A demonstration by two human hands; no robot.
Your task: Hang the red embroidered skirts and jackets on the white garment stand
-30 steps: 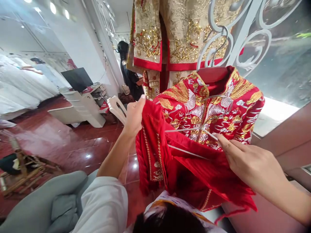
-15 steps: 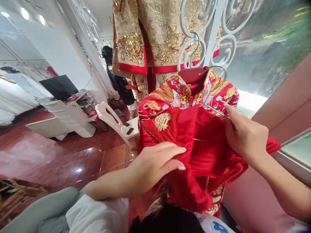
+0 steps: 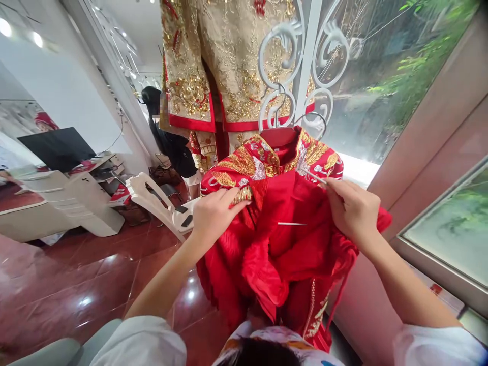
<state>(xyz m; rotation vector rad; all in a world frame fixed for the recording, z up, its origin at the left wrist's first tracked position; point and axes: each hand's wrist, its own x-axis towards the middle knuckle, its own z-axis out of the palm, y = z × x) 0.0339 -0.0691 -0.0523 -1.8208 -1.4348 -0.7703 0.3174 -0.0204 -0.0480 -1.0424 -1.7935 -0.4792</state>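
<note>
A red jacket with gold and silver embroidery hangs on a dark red hanger. In front of it is a bunched red garment with soft folds. My left hand is closed at its left side, thumb and fingers around a gold-trimmed edge. My right hand is closed on a thin metal rod, which points left across the jacket's chest; its far end is hard to make out. A thin white strip shows among the red folds.
A white scrolled metal stand carries the hanger before a window. Behind hangs a gold-beige embroidered garment. To the left are a white chair with phones, a desk with a monitor, and a person in black.
My left hand has moved up and left from the middle of the red garment to its gold-trimmed edge. My right hand keeps the metal rod. The view has shifted right.
</note>
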